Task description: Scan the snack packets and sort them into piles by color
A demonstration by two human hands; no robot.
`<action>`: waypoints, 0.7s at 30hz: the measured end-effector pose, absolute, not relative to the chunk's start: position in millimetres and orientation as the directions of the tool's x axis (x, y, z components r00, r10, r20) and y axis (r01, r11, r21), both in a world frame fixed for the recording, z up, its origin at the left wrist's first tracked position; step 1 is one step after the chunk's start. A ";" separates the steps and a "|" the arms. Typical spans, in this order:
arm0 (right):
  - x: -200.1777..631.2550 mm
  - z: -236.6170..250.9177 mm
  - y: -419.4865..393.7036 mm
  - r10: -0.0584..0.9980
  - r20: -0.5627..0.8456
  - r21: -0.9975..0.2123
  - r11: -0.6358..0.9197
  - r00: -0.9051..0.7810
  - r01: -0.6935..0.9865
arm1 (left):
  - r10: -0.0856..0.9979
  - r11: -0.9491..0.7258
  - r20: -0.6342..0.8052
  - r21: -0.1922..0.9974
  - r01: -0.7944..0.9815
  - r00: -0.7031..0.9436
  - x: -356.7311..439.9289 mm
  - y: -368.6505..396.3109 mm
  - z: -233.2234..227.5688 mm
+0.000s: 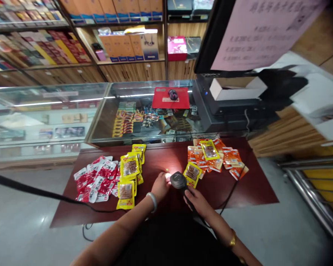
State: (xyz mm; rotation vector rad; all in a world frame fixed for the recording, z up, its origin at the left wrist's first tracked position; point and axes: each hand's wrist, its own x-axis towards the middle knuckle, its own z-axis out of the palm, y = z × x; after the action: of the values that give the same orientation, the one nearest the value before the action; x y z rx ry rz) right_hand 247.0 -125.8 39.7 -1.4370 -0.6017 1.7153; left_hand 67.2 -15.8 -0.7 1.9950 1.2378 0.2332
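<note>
In my right hand (197,201) is a black barcode scanner (178,180), gripped by its handle, its head pointing away from me. A bright patch of light falls on the table by the scanner head. My left hand (160,186) is beside that head with its fingers closed together; whatever they hold, if anything, is hidden. Left of it lie yellow snack packets (130,166) with clear windows, overlapping in a column. Beyond these is a heap of red and white packets (96,179). On the right a yellow packet (192,174) lies near the scanner, beside orange packets (201,157).
The dark red tabletop (161,155) meets a glass display case (100,114). On the case are a red mouse pad (161,98) with a mouse (172,95), and a monitor (211,44). A black cable (58,195) crosses at the left. Metal rails (313,199) stand at the right.
</note>
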 end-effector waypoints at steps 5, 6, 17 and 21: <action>286.5 43.1 -152.0 0.770 -0.623 -0.750 -0.538 0.138 -0.385 | 0.785 -0.331 -0.305 0.529 0.782 0.539 149.4 -16.9 -9.0; 293.1 45.3 -155.9 0.757 -0.629 -0.748 -0.528 0.175 -0.403 | 0.788 -0.339 -0.318 0.490 0.803 0.527 160.6 -20.0 -11.5; 311.5 49.8 -165.4 0.727 -0.642 -0.746 -0.518 0.245 -0.418 | 0.722 -0.107 -0.562 0.485 0.868 0.403 163.7 -21.1 -29.2; 296.9 44.8 -153.9 0.730 -0.661 -0.730 -0.574 0.172 -0.372 | 0.746 0.153 -0.556 0.679 0.718 0.367 123.2 -16.6 -33.5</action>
State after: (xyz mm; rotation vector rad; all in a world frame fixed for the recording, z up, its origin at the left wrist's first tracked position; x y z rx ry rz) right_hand 296.9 -153.9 44.8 -1.5581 -0.3553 1.5589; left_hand 123.2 -16.6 -33.5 1.5666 1.3546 0.0334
